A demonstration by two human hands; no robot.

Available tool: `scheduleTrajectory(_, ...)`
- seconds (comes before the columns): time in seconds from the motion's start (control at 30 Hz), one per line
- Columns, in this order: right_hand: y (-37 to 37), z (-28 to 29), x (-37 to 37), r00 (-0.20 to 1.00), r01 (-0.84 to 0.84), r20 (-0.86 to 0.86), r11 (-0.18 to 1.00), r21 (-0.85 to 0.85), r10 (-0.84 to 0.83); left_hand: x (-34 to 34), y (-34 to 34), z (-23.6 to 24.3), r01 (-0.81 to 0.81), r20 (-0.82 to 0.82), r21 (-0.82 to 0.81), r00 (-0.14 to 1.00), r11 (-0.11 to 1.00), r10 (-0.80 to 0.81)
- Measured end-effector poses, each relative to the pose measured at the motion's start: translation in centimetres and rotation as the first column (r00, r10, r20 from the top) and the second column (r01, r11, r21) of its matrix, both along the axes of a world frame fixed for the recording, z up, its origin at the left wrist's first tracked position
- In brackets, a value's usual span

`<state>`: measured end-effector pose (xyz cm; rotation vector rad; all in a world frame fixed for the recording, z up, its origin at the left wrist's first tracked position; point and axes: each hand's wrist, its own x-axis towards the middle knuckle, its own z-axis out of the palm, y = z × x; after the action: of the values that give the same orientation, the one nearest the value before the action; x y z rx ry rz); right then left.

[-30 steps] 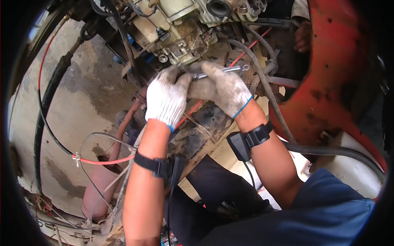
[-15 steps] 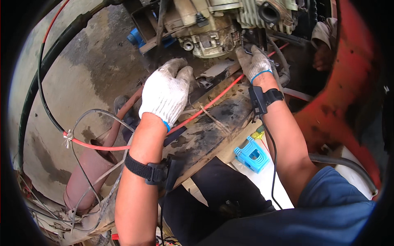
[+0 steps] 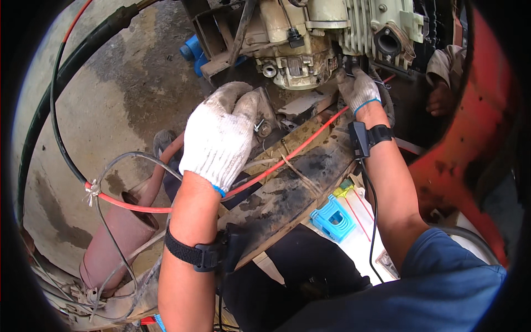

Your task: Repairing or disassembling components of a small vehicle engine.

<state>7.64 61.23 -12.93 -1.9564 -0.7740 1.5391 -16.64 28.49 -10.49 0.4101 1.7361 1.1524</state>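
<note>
My left hand (image 3: 218, 135), in a white knitted glove with a soiled thumb and fingertips, is closed at the edge of a flat grey metal bracket (image 3: 267, 113) with a bolt in it. Its fingers are partly hidden behind the glove. My right hand (image 3: 360, 91), gloved too, reaches up to the underside of a greasy engine (image 3: 298, 69). The fingers there are bent around something dark beside the casing that I cannot make out. A red hose (image 3: 301, 145) runs from under my left wrist to beside my right hand.
A stained beam (image 3: 298, 180) lies across, below my hands. A light blue plastic holder (image 3: 333, 218) sits near my right forearm. A red frame (image 3: 459, 149) curves along the right. Another person's hand (image 3: 441, 99) shows beside it. A dull red cylinder (image 3: 119, 240) stands at lower left.
The engine appears lower and farther right in the picture as the view shifts. My left hand has turned slightly, showing more of the bracket. My right hand stays at the engine's underside.
</note>
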Motion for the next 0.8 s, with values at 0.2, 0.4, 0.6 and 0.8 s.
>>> scheduleTrajectory(0.2, 0.1, 1.5, -0.1, 0.981, 0.100, 0.178, 0.990, -0.095, -0.082, -0.9, 0.0, 0.3, 0.009, 0.060, -0.051, 0.998, 0.999, -0.005)
scheduleTrajectory(0.4, 0.7, 1.3, -0.9, 0.992, 0.060, 0.122, 0.989, -0.132, -0.044, -1.1, -0.8, -0.4, 0.056, 0.056, -0.043, 0.997, 0.997, -0.054)
scheduleTrajectory(0.6, 1.9, 2.1, -0.9, 0.977, -0.001, 0.211, 0.993, -0.116, 0.026, -1.0, -1.1, -1.5, 0.015, 0.093, -0.033, 0.996, 0.999, -0.012)
scheduleTrajectory(0.8, 6.5, -0.4, 1.0, 0.960, -0.215, -0.243, 0.927, -0.308, 0.141, -1.2, -0.7, -1.1, 0.099, 0.068, -0.046, 0.993, 0.994, -0.096)
